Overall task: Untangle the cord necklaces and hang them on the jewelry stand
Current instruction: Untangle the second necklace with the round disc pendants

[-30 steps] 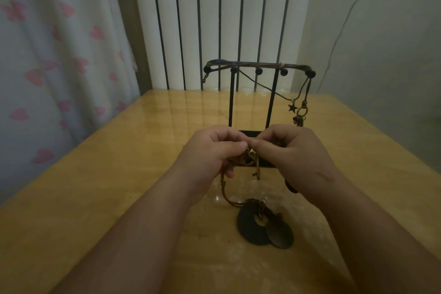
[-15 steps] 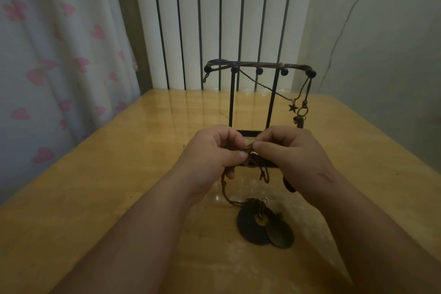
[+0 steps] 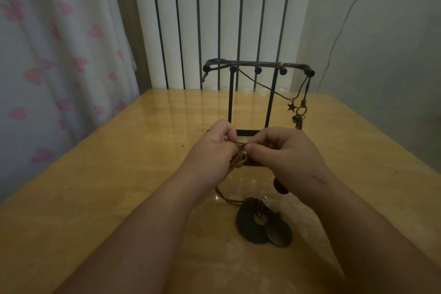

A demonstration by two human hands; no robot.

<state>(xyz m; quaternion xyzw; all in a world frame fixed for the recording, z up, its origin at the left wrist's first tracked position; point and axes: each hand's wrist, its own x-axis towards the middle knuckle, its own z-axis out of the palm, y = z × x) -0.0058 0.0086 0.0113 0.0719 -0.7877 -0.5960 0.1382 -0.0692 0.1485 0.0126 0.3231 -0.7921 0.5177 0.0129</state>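
A black wire jewelry stand (image 3: 259, 69) rises at the back middle of the wooden table (image 3: 95, 198). One cord necklace with a star charm (image 3: 291, 106) hangs from its top bar. In front of the stand, my left hand (image 3: 214, 148) and my right hand (image 3: 284, 153) pinch a tangled brown cord (image 3: 241, 157) between their fingertips, close together. That cord trails down to dark round disc pendants (image 3: 260, 224) lying on the table below my hands. A dark bead (image 3: 279, 186) shows under my right hand.
A curtain with pink hearts (image 3: 59, 67) hangs along the left. A white radiator (image 3: 214, 19) stands behind the table, and a plain wall is at the right. A tiny bead (image 3: 182, 145) lies on the table left of my hands.
My hands have shifted slightly on the knot, and the loose cord loop now hangs bunched between them. The pendants and the stand have stayed where they were.
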